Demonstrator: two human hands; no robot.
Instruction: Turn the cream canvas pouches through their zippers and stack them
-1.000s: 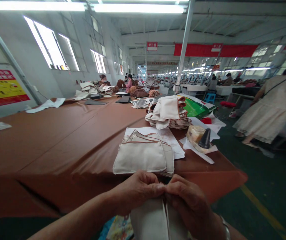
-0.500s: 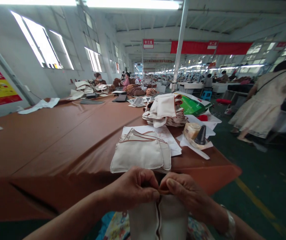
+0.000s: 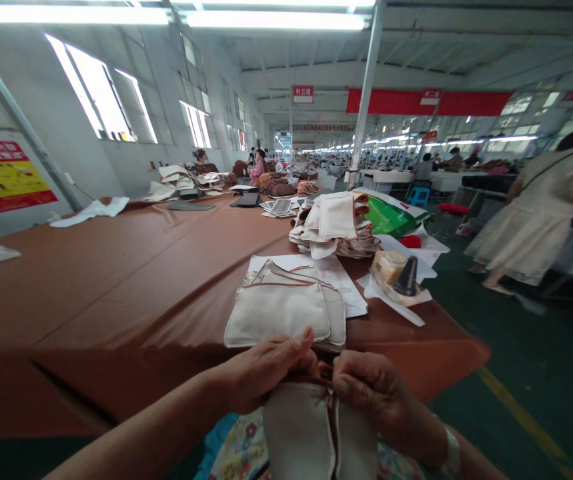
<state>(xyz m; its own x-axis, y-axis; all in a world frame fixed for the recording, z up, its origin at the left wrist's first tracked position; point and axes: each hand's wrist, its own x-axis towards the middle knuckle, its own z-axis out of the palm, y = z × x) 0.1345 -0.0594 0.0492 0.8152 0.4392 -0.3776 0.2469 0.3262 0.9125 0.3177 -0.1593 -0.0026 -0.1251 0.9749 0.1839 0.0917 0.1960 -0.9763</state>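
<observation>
Shift since half a second ago: my left hand (image 3: 271, 370) has uncurled, its fingers now stretched flat over the cloth's top edge; my right hand (image 3: 371, 390) has barely moved.
Left grip: closed on the top edge of the cream fabric piece (image 3: 311, 433), fingers laid over it, thumb hidden, left of the brown-trimmed seam.
Right grip: fingers curled and pressed together on the same edge, just right of the seam.
Cream fabric piece: hanging upright between both hands, over my lap, short of the worktop's near edge.
Lap: floral cloth (image 3: 241, 447) beneath the piece.
Worktop (image 3: 91, 280): brown covering, long, running away from me.
Nearest on it: stack of cream pouches (image 3: 281, 310), just beyond my knuckles, lying on a paper sheet (image 3: 339, 273).
Right of that: black cone (image 3: 407, 277), upright, near the worktop's right edge.
Further: pile of cream pieces (image 3: 336, 223), green bag (image 3: 391, 217) beside it.
Aisle, right: person in a pale dress (image 3: 536, 213), well apart.
</observation>
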